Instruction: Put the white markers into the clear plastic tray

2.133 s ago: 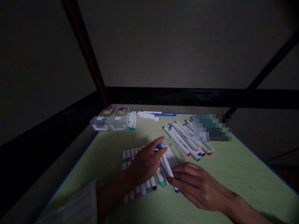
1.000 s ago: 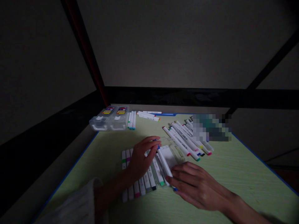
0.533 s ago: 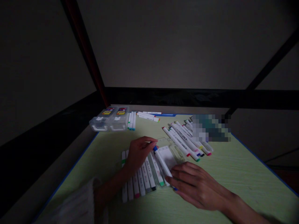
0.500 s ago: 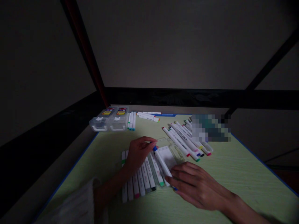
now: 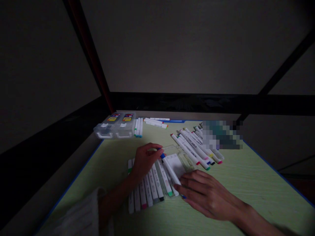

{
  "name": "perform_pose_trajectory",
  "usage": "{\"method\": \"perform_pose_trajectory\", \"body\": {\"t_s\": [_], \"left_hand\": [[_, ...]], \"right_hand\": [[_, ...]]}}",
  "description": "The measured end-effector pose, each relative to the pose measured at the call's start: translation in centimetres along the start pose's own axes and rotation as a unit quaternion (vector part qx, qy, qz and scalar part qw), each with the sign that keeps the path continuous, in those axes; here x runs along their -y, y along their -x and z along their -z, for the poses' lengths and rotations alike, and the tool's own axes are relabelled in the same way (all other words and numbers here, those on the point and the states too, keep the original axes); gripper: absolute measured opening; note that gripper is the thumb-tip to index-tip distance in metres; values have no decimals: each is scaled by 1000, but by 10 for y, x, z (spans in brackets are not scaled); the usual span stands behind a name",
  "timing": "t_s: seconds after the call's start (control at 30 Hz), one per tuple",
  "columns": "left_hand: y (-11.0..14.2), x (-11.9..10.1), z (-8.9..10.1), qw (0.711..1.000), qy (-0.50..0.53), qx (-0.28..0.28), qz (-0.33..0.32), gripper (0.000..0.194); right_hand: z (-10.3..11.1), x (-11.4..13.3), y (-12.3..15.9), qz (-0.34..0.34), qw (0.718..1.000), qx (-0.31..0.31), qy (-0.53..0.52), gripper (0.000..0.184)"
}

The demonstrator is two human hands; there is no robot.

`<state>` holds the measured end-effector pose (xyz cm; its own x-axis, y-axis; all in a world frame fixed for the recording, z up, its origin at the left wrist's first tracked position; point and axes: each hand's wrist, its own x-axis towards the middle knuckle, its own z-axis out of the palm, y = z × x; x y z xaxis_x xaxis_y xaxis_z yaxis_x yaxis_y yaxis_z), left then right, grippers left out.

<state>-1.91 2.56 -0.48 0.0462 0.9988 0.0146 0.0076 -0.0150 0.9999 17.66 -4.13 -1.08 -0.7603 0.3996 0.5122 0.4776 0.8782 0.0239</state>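
Note:
A white marker [image 5: 171, 169] with blue ends slants over an open clear plastic case [image 5: 185, 159]. My left hand [image 5: 145, 160] pinches its upper blue end between thumb and fingers. Around its lower end close the fingers of my right hand [image 5: 205, 193]. Beneath my left hand several white markers [image 5: 149, 186] lie side by side in a row, partly covered by the hand and wrist. A green-ended marker [image 5: 165, 178] rests in the case just left of the held one. White paper or card [image 5: 176, 164] shows inside the case.
On the pale green table [image 5: 246, 190], a loose pile of markers [image 5: 194, 147] lies at the right, beside a pixelated patch. Two clear carry cases [image 5: 114, 126] stand at the back left. Near them are upright-lying markers [image 5: 138, 127], a few loose markers [image 5: 156, 123] and a blue strip [image 5: 177, 121].
Almost nothing differs. Both hands keep their hold on the blue-ended marker, and its upper end has shifted very slightly left.

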Motion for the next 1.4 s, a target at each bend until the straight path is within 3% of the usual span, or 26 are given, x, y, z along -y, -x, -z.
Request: {"method": "perform_pose_trajectory", "body": {"t_s": [0.83, 1.07, 1.4], "left_hand": [[-1, -4, 1, 1000, 26, 14, 1, 19], [-2, 1, 3, 999, 21, 39, -26, 23], [-8, 10, 3, 999, 5, -2, -53, 19]], "right_hand": [[-1, 0, 1, 0, 1000, 9, 0, 26], [-2, 0, 1, -3, 1000, 9, 3, 25], [-3, 0, 2, -4, 1000, 11, 5, 25]]}}
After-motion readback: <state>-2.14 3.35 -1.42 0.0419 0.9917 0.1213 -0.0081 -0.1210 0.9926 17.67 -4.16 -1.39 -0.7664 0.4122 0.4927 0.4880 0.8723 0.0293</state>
